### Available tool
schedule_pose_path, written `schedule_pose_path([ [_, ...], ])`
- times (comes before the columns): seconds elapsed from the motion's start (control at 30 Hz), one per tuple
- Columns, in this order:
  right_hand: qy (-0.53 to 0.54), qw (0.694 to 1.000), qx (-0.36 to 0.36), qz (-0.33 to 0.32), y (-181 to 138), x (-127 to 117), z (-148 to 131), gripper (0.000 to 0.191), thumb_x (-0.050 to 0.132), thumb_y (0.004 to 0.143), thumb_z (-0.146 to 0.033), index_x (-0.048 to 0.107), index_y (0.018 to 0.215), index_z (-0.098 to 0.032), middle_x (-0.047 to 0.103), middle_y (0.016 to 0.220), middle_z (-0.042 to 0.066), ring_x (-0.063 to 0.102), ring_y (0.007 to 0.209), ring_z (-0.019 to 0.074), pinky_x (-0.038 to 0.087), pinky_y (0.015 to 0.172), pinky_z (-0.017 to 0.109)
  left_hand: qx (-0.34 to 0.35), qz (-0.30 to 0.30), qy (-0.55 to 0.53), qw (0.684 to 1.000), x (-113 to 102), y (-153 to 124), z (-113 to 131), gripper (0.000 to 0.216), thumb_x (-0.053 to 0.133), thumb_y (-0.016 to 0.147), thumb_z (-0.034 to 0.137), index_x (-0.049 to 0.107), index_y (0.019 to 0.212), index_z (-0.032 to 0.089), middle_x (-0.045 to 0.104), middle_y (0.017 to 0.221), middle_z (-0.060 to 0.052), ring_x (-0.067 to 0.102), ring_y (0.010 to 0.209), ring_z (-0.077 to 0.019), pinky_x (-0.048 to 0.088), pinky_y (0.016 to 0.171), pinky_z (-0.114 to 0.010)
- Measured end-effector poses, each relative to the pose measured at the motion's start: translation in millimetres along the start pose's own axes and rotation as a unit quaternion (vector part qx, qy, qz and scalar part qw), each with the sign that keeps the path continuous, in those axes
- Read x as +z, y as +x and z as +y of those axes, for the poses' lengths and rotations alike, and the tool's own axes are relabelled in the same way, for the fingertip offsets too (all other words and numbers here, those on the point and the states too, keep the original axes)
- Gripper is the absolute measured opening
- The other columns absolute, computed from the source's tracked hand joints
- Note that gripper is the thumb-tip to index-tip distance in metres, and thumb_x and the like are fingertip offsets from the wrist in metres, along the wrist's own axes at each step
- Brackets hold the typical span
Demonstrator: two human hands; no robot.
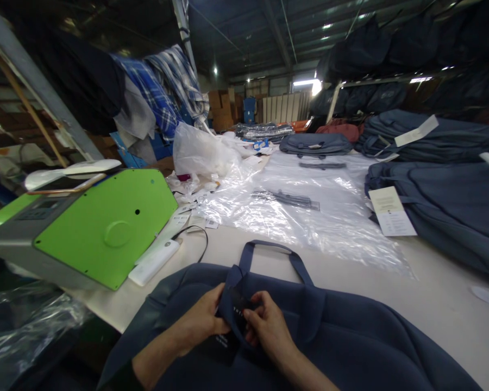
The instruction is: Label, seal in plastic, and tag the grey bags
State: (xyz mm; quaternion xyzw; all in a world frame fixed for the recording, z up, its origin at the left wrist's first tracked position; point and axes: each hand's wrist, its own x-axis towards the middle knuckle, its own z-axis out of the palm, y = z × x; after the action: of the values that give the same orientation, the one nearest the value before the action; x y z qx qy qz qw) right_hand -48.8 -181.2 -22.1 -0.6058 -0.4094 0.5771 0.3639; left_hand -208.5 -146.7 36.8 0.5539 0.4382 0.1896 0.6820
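Observation:
A navy blue bag (330,336) lies flat on the table right in front of me, its carry handle (273,252) arching away from me. My left hand (201,320) pinches a fold of the bag's fabric near the base of the handle. My right hand (267,323) is closed beside it, fingers curled on a small dark tag (239,307) with pale lettering. Both hands meet at the same spot on the bag.
A green and grey machine (101,228) stands at the left with a white power bank (155,260) and cable beside it. Clear plastic sheets (293,212) cover the white table (432,304). Stacked navy bags with paper tags (444,201) fill the right; clothes hang at back left.

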Motion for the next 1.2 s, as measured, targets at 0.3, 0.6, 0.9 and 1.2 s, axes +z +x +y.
schedule_pose_path([
  [0.3,-0.298,0.941,-0.115,-0.112,-50,-5,-52,0.038,0.041,0.09,-0.038,0.049,0.12,-0.016,0.067,0.099,0.016,0.063,0.093,0.0318,0.042,0.081,0.042,-0.046,0.074,0.018,0.996,-3,4,-2,0.054,0.053,0.047,0.006,0.056,0.101,0.015,0.054,0.07,0.005,0.048,0.063,-0.012,0.036,0.056,-0.022],
  [0.6,-0.13,0.956,-0.203,0.167,24,-87,-81,0.028,0.04,0.077,-0.047,0.052,0.07,-0.022,0.043,0.053,-0.003,0.043,0.051,0.0158,0.032,0.052,0.028,-0.114,0.007,0.016,0.993,-29,-12,6,0.039,0.055,0.041,0.009,0.062,0.08,0.012,0.064,0.073,0.0,0.054,0.065,-0.0126,0.039,0.056,-0.019],
  [0.9,-0.189,0.951,-0.17,0.176,12,-117,-74,0.031,0.045,0.075,-0.048,0.057,0.065,-0.021,0.05,0.052,-0.001,0.05,0.054,0.0189,0.036,0.055,0.031,-0.126,0.128,-0.049,0.983,-99,-25,16,0.048,0.069,0.042,0.013,0.058,0.089,0.015,0.068,0.072,-0.001,0.062,0.059,-0.0168,0.049,0.051,-0.023],
  [1.2,-0.474,0.674,-0.554,0.12,-48,-16,-21,0.026,0.037,0.089,-0.012,0.059,0.104,-0.014,0.057,0.061,0.0,0.052,0.043,0.0151,0.033,0.037,0.026,-0.119,0.107,-0.157,0.975,-4,-16,-18,0.044,0.069,0.047,0.01,0.06,0.09,0.014,0.066,0.074,-0.002,0.061,0.061,-0.0185,0.049,0.06,-0.029],
])
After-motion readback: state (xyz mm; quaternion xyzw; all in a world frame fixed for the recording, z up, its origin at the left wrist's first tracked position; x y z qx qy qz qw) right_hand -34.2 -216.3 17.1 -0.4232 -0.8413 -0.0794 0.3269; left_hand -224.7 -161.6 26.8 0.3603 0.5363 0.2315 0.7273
